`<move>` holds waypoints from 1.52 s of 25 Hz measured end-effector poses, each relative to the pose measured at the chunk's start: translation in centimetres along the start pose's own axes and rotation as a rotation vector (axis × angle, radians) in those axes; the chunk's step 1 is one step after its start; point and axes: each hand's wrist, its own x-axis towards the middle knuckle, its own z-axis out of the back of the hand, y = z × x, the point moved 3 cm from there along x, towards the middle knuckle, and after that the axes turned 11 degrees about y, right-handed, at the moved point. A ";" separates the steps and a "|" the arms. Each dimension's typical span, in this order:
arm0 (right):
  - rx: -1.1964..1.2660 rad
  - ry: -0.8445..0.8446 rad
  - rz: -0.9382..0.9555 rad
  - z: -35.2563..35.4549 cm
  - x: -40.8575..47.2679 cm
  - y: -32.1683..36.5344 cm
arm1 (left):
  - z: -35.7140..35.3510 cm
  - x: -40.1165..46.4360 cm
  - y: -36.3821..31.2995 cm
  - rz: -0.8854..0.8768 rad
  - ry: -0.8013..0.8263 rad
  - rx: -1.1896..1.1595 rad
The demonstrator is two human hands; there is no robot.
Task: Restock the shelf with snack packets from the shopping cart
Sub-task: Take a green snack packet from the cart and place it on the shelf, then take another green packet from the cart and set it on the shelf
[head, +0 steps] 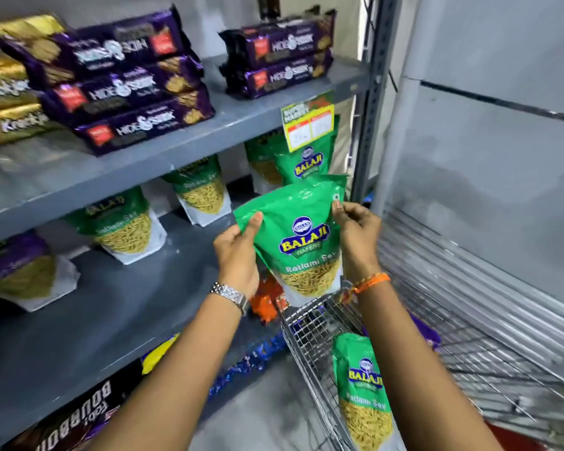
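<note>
I hold a green Balaji Ratlami Sev packet (302, 242) upright in front of the middle shelf (118, 307). My left hand (238, 255) pinches its upper left corner and my right hand (357, 237) grips its upper right corner. The packet hangs above the near corner of the wire shopping cart (310, 346). Another green packet of the same kind (362, 388) stands inside the cart. Several matching packets (124, 222) stand along the back of the middle shelf, one of them (303, 161) just behind the held packet.
The upper shelf (176, 148) carries stacks of purple Hide & Seek biscuit packs (127, 89) and gold packs at the left. A yellow price tag (306, 123) hangs from its edge. A grey shelf post (373, 92) stands right of the packets. Dark Bourbon packs (75, 415) lie on the lowest shelf.
</note>
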 end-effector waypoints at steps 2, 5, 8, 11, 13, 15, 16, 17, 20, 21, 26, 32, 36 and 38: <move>0.001 0.076 0.006 -3.9 2.4 -0.2 | 1.8 2.1 -2.8 -0.052 -0.048 0.035; 0.001 0.140 -0.016 -8.4 5.1 -0.9 | 4.2 5.0 -5.5 -0.073 -0.113 0.074; -0.006 0.175 -0.069 -11.4 7.3 -1.9 | 5.7 7.5 -7.3 -0.068 -0.189 0.119; 0.017 0.170 -0.124 -13.8 9.5 -3.2 | 6.3 9.6 -8.5 -0.101 -0.186 0.103; 0.011 0.169 -0.159 -14.9 10.5 -3.7 | 6.5 10.7 -8.6 -0.097 -0.152 0.112; -0.028 0.178 -0.189 -15.3 11.1 -4.4 | 7.1 11.8 -8.2 -0.101 -0.144 0.114; -0.036 0.191 -0.198 -15.5 11.3 -4.8 | 7.7 12.3 -8.1 -0.104 -0.148 0.108; -0.041 0.199 -0.196 -15.6 11.4 -5.2 | 8.3 12.9 -7.8 -0.112 -0.162 0.114; -0.082 0.221 -0.195 -15.5 11.1 -5.1 | 9.6 13.9 -7.4 -0.113 -0.195 0.126; -0.080 0.232 -0.193 -15.5 11.1 -5.0 | 9.9 14.1 -7.3 -0.101 -0.208 0.142; -0.010 0.298 -0.236 -14.2 10.2 -4.2 | 10.9 12.6 -7.2 -0.078 -0.290 0.261; 0.077 0.349 -0.290 -8.7 6.1 -2.6 | 11.2 5.9 -4.4 0.001 -0.475 0.260; 0.096 0.302 -0.316 -2.1 2.1 -2.6 | 7.8 2.0 -0.2 0.138 -0.320 0.194; 0.081 0.229 -0.334 3.1 0.4 -3.3 | 5.7 0.9 3.1 0.223 -0.224 0.194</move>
